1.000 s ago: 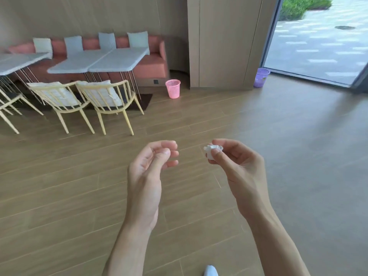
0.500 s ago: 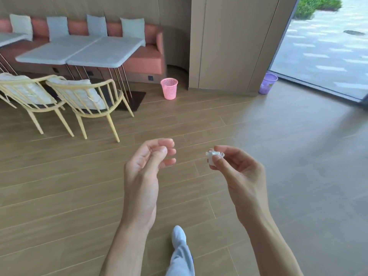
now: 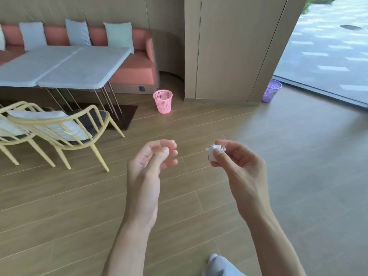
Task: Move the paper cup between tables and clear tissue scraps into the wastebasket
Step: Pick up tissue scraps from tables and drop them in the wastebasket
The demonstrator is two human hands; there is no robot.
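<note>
My right hand [image 3: 240, 168] pinches a small crumpled white tissue scrap [image 3: 212, 152] between thumb and fingertips, held up at chest height over the wooden floor. My left hand [image 3: 148, 168] is raised beside it, about a hand's width to the left, fingers curled with the thumb against the index finger; I see nothing in it. A pink mesh wastebasket [image 3: 162, 101] stands on the floor ahead, beside the sofa's end and the wooden pillar. No paper cup is in view.
Two grey tables [image 3: 79, 66] stand at the left with yellow chairs [image 3: 59, 124] in front and a pink sofa [image 3: 137, 64] behind. A purple mesh basket [image 3: 271, 93] sits by the glass door at the right. Open floor lies between me and the pink basket.
The view has moved closer to the pink wastebasket and tables. Both hands keep the same pose, and the tissue stays pinched in my right hand.
</note>
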